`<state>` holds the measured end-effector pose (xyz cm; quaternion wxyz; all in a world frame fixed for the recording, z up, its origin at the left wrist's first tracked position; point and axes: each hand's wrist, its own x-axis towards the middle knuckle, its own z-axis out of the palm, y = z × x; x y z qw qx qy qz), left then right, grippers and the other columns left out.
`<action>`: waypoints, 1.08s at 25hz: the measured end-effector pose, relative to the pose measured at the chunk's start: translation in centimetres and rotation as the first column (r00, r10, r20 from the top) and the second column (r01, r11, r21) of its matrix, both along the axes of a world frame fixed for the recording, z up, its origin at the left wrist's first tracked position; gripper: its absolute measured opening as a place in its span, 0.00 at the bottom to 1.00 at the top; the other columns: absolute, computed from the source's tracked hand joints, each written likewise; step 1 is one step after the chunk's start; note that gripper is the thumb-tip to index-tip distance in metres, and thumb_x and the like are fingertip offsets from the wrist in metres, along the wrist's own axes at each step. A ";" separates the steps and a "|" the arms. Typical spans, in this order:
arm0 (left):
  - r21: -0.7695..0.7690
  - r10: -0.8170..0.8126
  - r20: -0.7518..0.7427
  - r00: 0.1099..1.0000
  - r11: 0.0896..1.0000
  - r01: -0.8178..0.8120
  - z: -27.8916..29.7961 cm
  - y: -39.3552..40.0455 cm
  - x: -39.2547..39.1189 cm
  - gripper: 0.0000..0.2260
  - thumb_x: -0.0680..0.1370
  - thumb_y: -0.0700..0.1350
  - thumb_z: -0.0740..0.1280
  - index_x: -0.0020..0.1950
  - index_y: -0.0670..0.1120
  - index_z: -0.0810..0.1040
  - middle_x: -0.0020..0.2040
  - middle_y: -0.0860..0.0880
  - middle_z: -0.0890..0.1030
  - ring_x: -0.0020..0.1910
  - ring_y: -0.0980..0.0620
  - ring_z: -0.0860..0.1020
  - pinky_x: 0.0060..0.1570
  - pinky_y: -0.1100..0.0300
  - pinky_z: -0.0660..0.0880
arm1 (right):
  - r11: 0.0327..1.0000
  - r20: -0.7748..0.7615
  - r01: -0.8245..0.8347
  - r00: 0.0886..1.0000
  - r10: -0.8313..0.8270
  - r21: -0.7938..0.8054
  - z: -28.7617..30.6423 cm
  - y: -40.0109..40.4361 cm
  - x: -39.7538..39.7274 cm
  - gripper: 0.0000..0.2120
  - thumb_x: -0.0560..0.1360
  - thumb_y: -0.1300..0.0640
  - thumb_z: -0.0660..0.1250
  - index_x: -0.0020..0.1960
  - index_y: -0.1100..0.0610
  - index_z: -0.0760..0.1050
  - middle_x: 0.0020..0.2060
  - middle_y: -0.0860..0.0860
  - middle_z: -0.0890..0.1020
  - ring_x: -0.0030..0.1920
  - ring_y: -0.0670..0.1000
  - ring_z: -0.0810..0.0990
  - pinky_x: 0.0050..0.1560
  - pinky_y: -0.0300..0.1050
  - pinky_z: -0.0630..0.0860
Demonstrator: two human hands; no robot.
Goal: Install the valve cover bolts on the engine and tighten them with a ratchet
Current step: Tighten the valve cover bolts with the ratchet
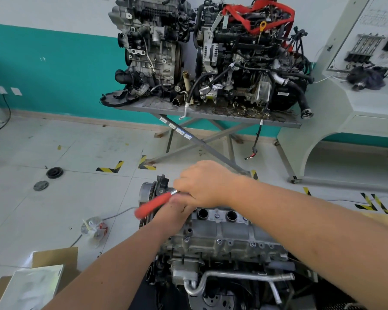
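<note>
The grey engine [224, 240] stands low in the middle of the head view, its valve cover [217, 222] on top with two round plug wells showing. A ratchet with a red handle [154, 204] lies across the cover's far left end, slightly blurred. My left hand [173, 211] grips the red handle. My right hand [205, 182] is closed over the ratchet's head end, pressing it down at the cover's far corner. The socket and the bolt under it are hidden by my hands. Several bolts [219, 241] sit along the cover's near edge.
Two other engines [211, 52] stand on a grey folding table [202, 113] against the teal wall. A white training bench [349, 104] is at the right. On the floor lie two round black parts [54, 172], a clear plastic bag [94, 229] and cardboard [54, 258] at lower left.
</note>
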<state>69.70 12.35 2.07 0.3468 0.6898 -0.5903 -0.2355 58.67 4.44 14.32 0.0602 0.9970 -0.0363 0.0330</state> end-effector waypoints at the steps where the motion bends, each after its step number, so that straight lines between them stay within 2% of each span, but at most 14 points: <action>1: 0.017 0.052 0.017 0.998 0.998 -0.053 -0.3 -0.2 0.3 0.09 0.78 0.42 0.66 0.56 0.41 0.81 0.48 0.44 0.82 0.48 0.53 0.81 0.44 0.65 0.71 | 0.989 0.015 0.147 0.989 -0.147 0.000 -0.1 0.6 0.5 0.26 0.80 0.33 0.50 0.36 0.52 0.69 0.29 0.45 0.71 0.30 0.51 0.72 0.30 0.43 0.63; 3: 0.176 0.004 0.020 1.000 0.984 -0.008 -0.6 0.0 0.4 0.13 0.83 0.48 0.59 0.55 0.42 0.79 0.49 0.44 0.82 0.48 0.45 0.78 0.47 0.55 0.71 | 0.925 0.084 0.381 0.921 -0.380 0.003 -0.4 1.7 1.9 0.29 0.79 0.30 0.48 0.31 0.51 0.63 0.26 0.46 0.68 0.26 0.47 0.66 0.28 0.41 0.57; 5: 0.202 -0.054 -0.006 0.999 0.978 0.054 -1.0 0.0 0.5 0.16 0.84 0.48 0.58 0.37 0.49 0.74 0.34 0.56 0.77 0.38 0.49 0.74 0.37 0.56 0.68 | 0.809 0.122 0.568 0.802 -0.585 0.151 -0.7 2.4 3.4 0.29 0.79 0.31 0.49 0.31 0.52 0.63 0.27 0.49 0.70 0.27 0.49 0.67 0.28 0.42 0.59; 7: 0.214 -0.028 -0.001 1.000 0.977 0.027 -0.8 0.0 0.4 0.20 0.83 0.51 0.58 0.30 0.52 0.66 0.26 0.56 0.71 0.30 0.54 0.69 0.30 0.59 0.62 | 0.577 0.031 0.739 0.606 -0.795 0.347 -0.3 1.6 4.1 0.26 0.81 0.34 0.51 0.35 0.54 0.66 0.31 0.50 0.71 0.32 0.52 0.72 0.32 0.45 0.62; 9: 0.223 -0.012 0.017 1.000 0.975 0.008 -0.8 -0.2 0.5 0.21 0.83 0.55 0.57 0.31 0.53 0.66 0.27 0.54 0.71 0.29 0.56 0.69 0.31 0.57 0.62 | 0.401 -0.036 0.794 0.467 -0.883 0.456 0.0 0.5 3.7 0.22 0.82 0.38 0.51 0.44 0.54 0.69 0.34 0.50 0.71 0.37 0.55 0.74 0.33 0.45 0.63; 11: 0.235 -0.014 0.041 0.999 0.972 0.004 -0.7 -0.2 0.3 0.21 0.84 0.56 0.58 0.31 0.53 0.66 0.28 0.53 0.71 0.30 0.56 0.69 0.31 0.56 0.62 | 0.473 -0.007 0.789 0.517 -0.856 0.392 -0.1 0.2 2.9 0.20 0.83 0.40 0.49 0.49 0.52 0.72 0.35 0.51 0.71 0.38 0.55 0.73 0.33 0.46 0.62; 13: 0.231 -0.010 0.040 0.999 0.973 0.001 -0.6 -0.2 0.1 0.21 0.84 0.55 0.58 0.32 0.51 0.67 0.29 0.52 0.71 0.31 0.54 0.70 0.31 0.56 0.62 | 0.689 0.039 0.671 0.708 -0.706 0.274 -0.1 0.4 2.4 0.19 0.84 0.39 0.49 0.47 0.50 0.70 0.36 0.50 0.74 0.37 0.53 0.75 0.31 0.45 0.61; 15: 0.232 -0.010 0.041 0.999 0.973 0.001 -0.5 -0.2 0.2 0.19 0.84 0.54 0.58 0.35 0.49 0.71 0.32 0.51 0.75 0.35 0.51 0.73 0.35 0.54 0.65 | 0.906 0.042 0.401 0.911 -0.409 0.137 0.0 0.6 2.1 0.19 0.83 0.38 0.50 0.46 0.49 0.71 0.40 0.48 0.76 0.43 0.52 0.78 0.33 0.44 0.66; 17: 0.215 -0.028 0.069 0.997 0.977 0.012 -0.5 0.0 0.2 0.15 0.84 0.52 0.59 0.41 0.47 0.74 0.39 0.49 0.78 0.42 0.48 0.76 0.41 0.54 0.69 | 0.996 0.000 0.061 0.998 -0.061 -0.066 0.4 -0.1 1.6 0.23 0.81 0.37 0.50 0.51 0.51 0.77 0.49 0.49 0.79 0.51 0.52 0.76 0.45 0.48 0.72; 19: 0.189 -0.044 0.078 0.996 0.982 0.029 -0.5 0.1 0.1 0.12 0.84 0.50 0.59 0.42 0.48 0.72 0.40 0.50 0.77 0.43 0.49 0.76 0.40 0.57 0.67 | 0.986 -0.065 -0.069 0.996 0.060 -0.150 0.7 -0.7 1.3 0.23 0.81 0.38 0.50 0.52 0.51 0.77 0.49 0.49 0.80 0.52 0.53 0.77 0.49 0.50 0.73; 20: 0.191 -0.045 0.080 0.996 0.981 0.029 -0.5 0.0 0.2 0.13 0.84 0.50 0.59 0.41 0.49 0.72 0.38 0.51 0.76 0.41 0.49 0.76 0.37 0.57 0.65 | 0.993 -0.075 -0.036 0.997 0.028 -0.108 0.7 -0.6 1.3 0.22 0.82 0.38 0.49 0.51 0.51 0.76 0.44 0.47 0.79 0.48 0.52 0.77 0.45 0.50 0.73; 23: 0.214 -0.023 0.086 0.996 0.977 0.004 -0.6 -0.3 0.2 0.17 0.83 0.51 0.60 0.36 0.47 0.72 0.32 0.52 0.75 0.33 0.55 0.73 0.31 0.60 0.63 | 0.950 -0.029 0.271 0.963 -0.270 0.154 0.0 0.5 2.3 0.20 0.82 0.37 0.51 0.42 0.50 0.68 0.32 0.44 0.68 0.36 0.51 0.71 0.31 0.45 0.63; 25: 0.218 -0.007 0.074 0.997 0.976 -0.010 -0.7 -0.2 0.2 0.18 0.83 0.50 0.60 0.33 0.48 0.70 0.30 0.51 0.74 0.31 0.56 0.72 0.30 0.61 0.62 | 0.841 0.030 0.449 0.877 -0.480 0.302 -0.4 1.3 3.3 0.22 0.82 0.37 0.54 0.37 0.51 0.66 0.31 0.47 0.71 0.34 0.52 0.72 0.30 0.45 0.63; 27: 0.232 0.001 0.060 0.998 0.973 -0.015 -0.8 -0.2 0.3 0.18 0.82 0.48 0.61 0.32 0.48 0.68 0.29 0.52 0.73 0.30 0.56 0.70 0.30 0.59 0.61 | 0.605 -0.028 0.577 0.736 -0.677 0.548 -0.2 2.0 4.5 0.20 0.82 0.42 0.56 0.38 0.52 0.70 0.33 0.52 0.78 0.35 0.54 0.79 0.33 0.46 0.73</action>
